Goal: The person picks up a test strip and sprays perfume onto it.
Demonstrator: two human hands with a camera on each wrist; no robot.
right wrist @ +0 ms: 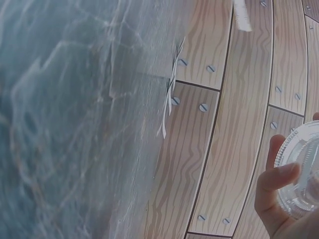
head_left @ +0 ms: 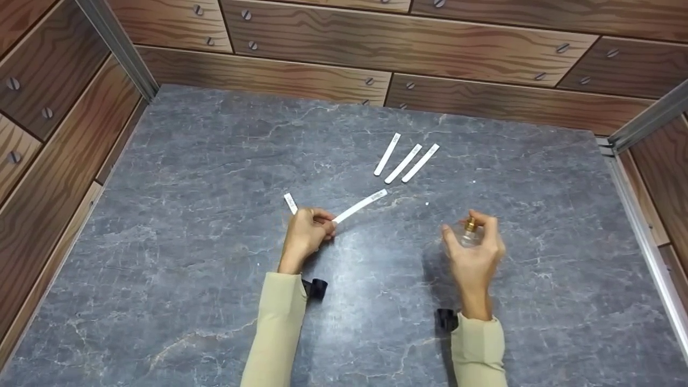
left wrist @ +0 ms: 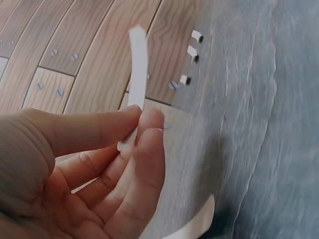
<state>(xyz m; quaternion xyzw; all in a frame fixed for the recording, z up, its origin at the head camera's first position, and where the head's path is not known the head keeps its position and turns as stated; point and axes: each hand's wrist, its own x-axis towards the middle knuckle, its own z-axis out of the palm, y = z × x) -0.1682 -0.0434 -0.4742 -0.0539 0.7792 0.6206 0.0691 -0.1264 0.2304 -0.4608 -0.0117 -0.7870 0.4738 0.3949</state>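
Note:
My left hand [head_left: 307, 232] pinches a slim white perfume test strip [head_left: 361, 206] by one end between thumb and fingers. The strip's printed end points up and to the right, and in the left wrist view the strip [left wrist: 139, 69] bows slightly. Another white strip [head_left: 290, 202] sticks out from behind this hand, its lower part hidden. On the right, my right hand [head_left: 475, 258] grips a clear glass perfume bottle [head_left: 469, 239] with a gold spray neck [head_left: 471, 224]. Its round, ridged glass [right wrist: 294, 184] shows between the fingers in the right wrist view.
Three more printed white strips lie side by side at the back: the left one [head_left: 387, 155], the middle one [head_left: 403, 164] and the right one [head_left: 421, 163]. Wood-patterned walls [head_left: 301, 67] border the grey marbled table [head_left: 188, 258]. Tiny white specks dot the surface.

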